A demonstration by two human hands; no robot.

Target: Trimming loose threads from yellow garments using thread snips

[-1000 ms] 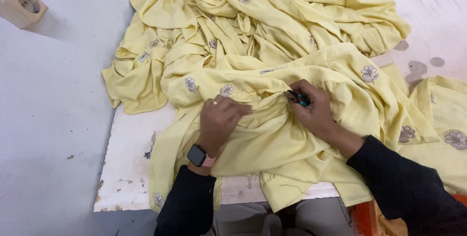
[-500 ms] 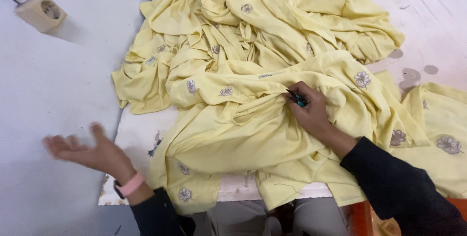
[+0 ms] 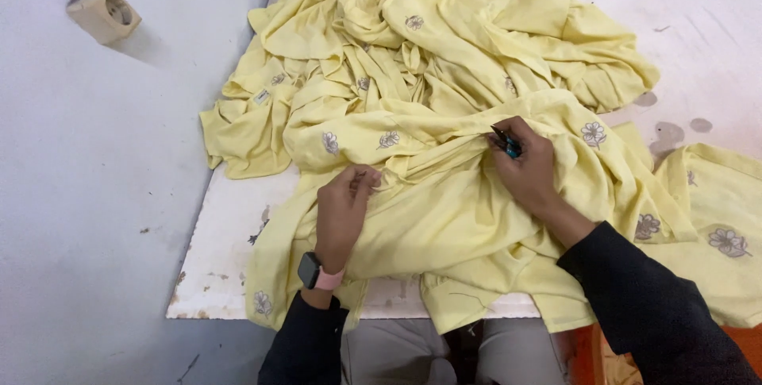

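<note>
A heap of pale yellow cloth (image 3: 444, 75) with grey embroidered flowers covers a white table (image 3: 230, 242). My left hand (image 3: 343, 212), a watch with a pink strap on its wrist, pinches a fold of the cloth near the front. My right hand (image 3: 525, 164) rests on the cloth to the right and grips a small dark tool with a teal handle (image 3: 506, 143), its tip against a fold. Both arms wear dark sleeves.
A beige wall socket (image 3: 105, 13) sits on the grey wall at upper left. More yellow cloth (image 3: 714, 226) hangs over the table's right front. The tabletop at upper right (image 3: 698, 28) shows grey stains. An orange object (image 3: 587, 345) is below the table edge.
My left hand swung out to the left, away from the cloth, then came back and now pinches a fold. My right hand stayed on the cloth with the tool.
</note>
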